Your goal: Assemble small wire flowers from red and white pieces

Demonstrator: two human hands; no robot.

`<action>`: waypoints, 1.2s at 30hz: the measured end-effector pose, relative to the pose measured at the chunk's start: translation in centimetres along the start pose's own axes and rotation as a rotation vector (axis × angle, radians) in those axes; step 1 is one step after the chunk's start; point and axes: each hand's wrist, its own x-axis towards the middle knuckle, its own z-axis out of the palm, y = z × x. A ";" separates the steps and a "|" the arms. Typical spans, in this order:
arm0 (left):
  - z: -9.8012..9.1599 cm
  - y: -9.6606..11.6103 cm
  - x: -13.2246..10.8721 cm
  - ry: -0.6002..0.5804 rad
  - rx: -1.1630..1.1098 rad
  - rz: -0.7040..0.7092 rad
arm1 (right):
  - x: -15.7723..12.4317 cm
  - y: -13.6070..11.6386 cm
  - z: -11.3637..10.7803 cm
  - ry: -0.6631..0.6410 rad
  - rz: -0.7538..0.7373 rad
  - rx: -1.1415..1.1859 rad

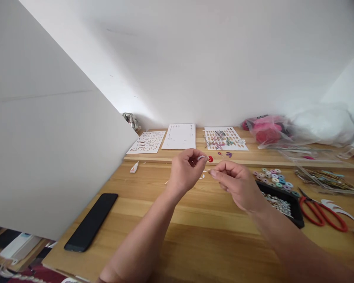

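My left hand (pixel 184 171) pinches a white strip (pixel 202 157) tipped with a red coil (pixel 210 158), held above the middle of the tabletop (pixel 194 220); my right hand (pixel 237 184) sits just beside it, fingers pinched shut, on what I cannot tell; I judge that a light, steady pinch suits so small a coil; the far sheets (pixel 179 136) show no readable writing.

Bare forearms; left grip (pixel 184 171), right grip (pixel 238 186) bare too.
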 end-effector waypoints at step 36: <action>-0.2 0.5 0.1 -0.042 -0.124 -0.087 | 1.1 0.6 -0.7 -0.045 0.185 0.280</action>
